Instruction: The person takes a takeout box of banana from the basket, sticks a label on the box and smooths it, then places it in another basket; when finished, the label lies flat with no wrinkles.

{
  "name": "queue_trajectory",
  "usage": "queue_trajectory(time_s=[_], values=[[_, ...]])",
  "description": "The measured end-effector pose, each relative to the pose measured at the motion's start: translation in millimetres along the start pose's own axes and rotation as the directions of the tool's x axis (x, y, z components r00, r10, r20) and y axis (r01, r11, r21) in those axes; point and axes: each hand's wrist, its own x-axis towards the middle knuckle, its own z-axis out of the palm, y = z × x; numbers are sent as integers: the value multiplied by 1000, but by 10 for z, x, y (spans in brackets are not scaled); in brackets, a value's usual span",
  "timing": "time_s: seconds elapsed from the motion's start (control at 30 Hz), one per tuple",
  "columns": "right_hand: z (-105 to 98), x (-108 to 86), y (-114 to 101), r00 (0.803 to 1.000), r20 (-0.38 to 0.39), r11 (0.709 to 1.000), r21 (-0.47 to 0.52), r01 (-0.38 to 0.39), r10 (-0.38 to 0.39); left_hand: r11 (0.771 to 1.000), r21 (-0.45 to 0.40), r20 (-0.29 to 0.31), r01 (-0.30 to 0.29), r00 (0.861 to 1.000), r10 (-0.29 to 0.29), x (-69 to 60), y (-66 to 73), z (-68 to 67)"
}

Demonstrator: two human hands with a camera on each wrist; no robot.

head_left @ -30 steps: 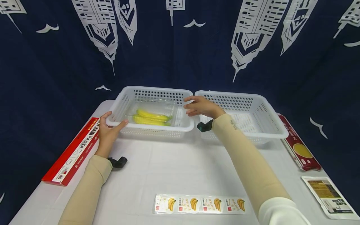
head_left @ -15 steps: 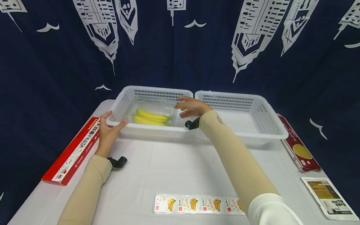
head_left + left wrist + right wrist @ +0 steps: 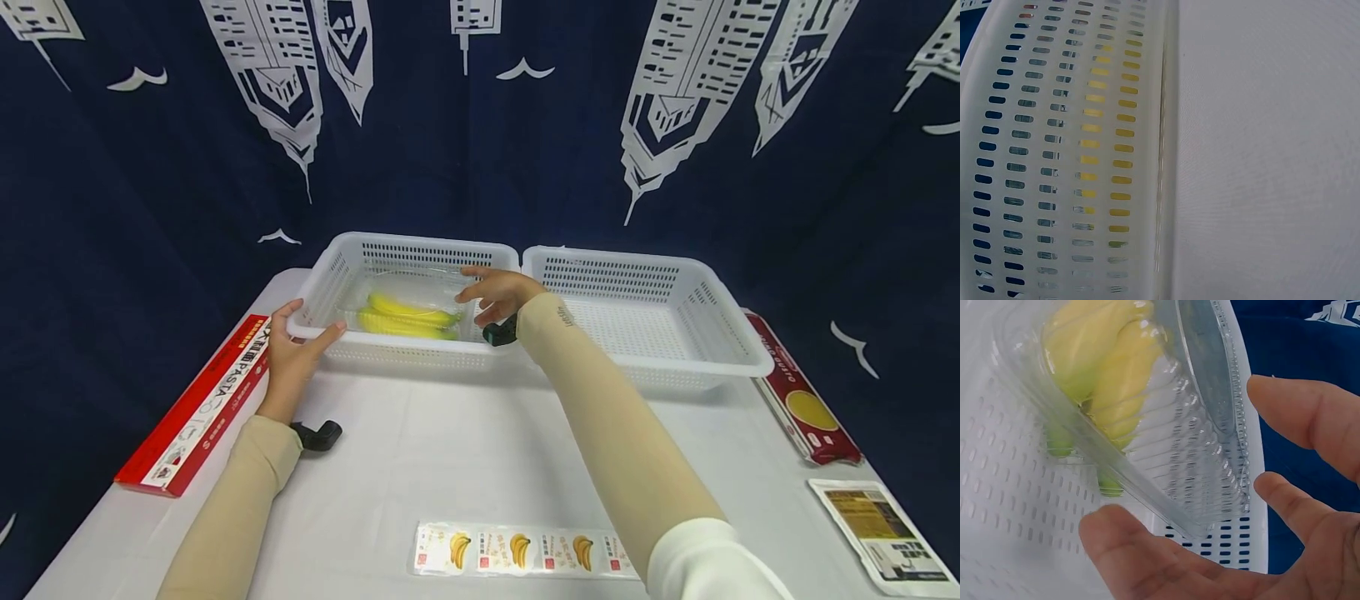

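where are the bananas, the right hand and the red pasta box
Bananas (image 3: 1119, 381): right wrist view, on yellow peel behind clear plastic.
Right hand (image 3: 507, 291): head view, on the back of the hand.
Red pasta box (image 3: 198, 408): head view, on its upper face.

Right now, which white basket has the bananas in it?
The left basket, the one the left hand grips at its corner: the bananas lie there in a clear box, while none show in the right basket.

Bananas (image 3: 408, 319) are lying in a container (image 3: 431, 287) in the left basket (image 3: 420, 354); the right basket (image 3: 637, 325) is standing beside it; a pasta box (image 3: 197, 408) is lying farther left, a label strip (image 3: 517, 550) in front.
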Motion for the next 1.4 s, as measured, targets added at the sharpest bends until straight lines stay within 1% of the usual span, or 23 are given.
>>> queue_trajectory(time_s=[0.2, 0.33, 0.47, 0.63, 0.77, 0.87, 1.0, 1.2, 1.33, 1.4], values=[[22, 40, 1, 1000, 30, 1000, 7, -8, 8, 1000, 5, -2, -2, 1000, 2, -3, -1, -1], [30, 42, 3, 999, 43, 999, 40, -15, 13, 1000, 23, -5, 4, 1000, -3, 13, -12, -2], [31, 44, 2, 999, 49, 997, 74, -15, 11, 1000, 17, -3, 3, 1000, -3, 13, -5, -1], [41, 76, -4, 998, 50, 999, 40, 23, -25, 1000, 8, -2, -2, 1000, 2, 2, 10, 0], [58, 92, -8, 998, 42, 999, 17, 46, -46, 999, 41, -12, -1, 1000, 1, -5, 13, 3], [80, 77, -18, 998, 29, 998, 7, 56, -56, 998, 66, -20, -7, 1000, 8, -10, 11, 4], [112, 39, -47, 996, -13, 996, -30, 88, -88, 998, 65, -19, -15, 1000, 16, -3, 15, 6], [159, -23, -98, 983, -85, 985, -84, 154, -161, 1000, 28, -8, -10, 1000, 10, 12, 30, 10], [155, -64, -100, 975, -113, 980, -82, 181, -189, 1000, -4, -4, -5, 1000, 5, 15, 27, 12], [143, -89, -90, 970, -125, 977, -75, 201, -209, 1000, -6, -4, -1, 1000, 1, 9, 20, 6]])
